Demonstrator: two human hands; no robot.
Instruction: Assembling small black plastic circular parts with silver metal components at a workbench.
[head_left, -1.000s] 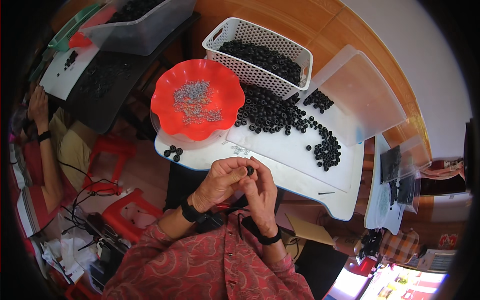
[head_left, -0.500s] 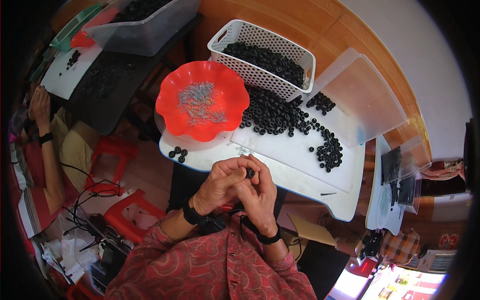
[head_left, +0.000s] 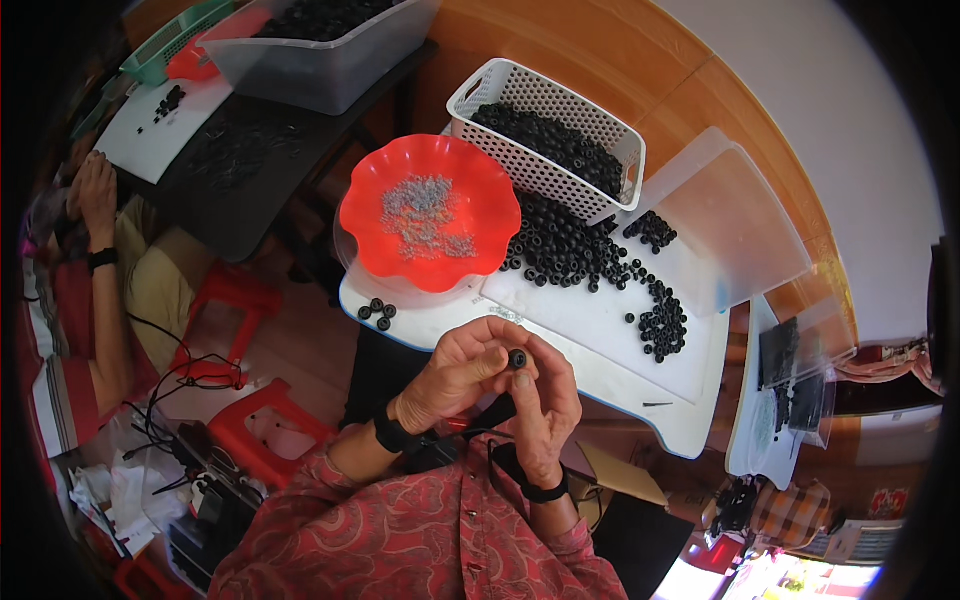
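My left hand (head_left: 458,372) and my right hand (head_left: 545,408) meet just below the white board's near edge, fingertips pinched together on one small black ring part (head_left: 517,358). Just above the hands lies a white board (head_left: 590,330) with a heap of black ring parts (head_left: 565,250) and a smaller cluster (head_left: 664,330) at its right. A red wavy-edged bowl (head_left: 432,226) with small grey metal bits stands to the upper left. Several finished black pieces (head_left: 377,311) lie by the bowl.
A white perforated basket (head_left: 545,135) full of black rings stands behind the board, with a clear plastic lid (head_left: 735,225) to its right. Another person (head_left: 95,260) sits at far left by a dark table (head_left: 240,160) bearing a clear bin. Red stools (head_left: 240,400) and cables lie on the floor.
Both hands stay pinched on the small black part with slight finger shifts. The view has drifted a little; nothing on the board has moved.
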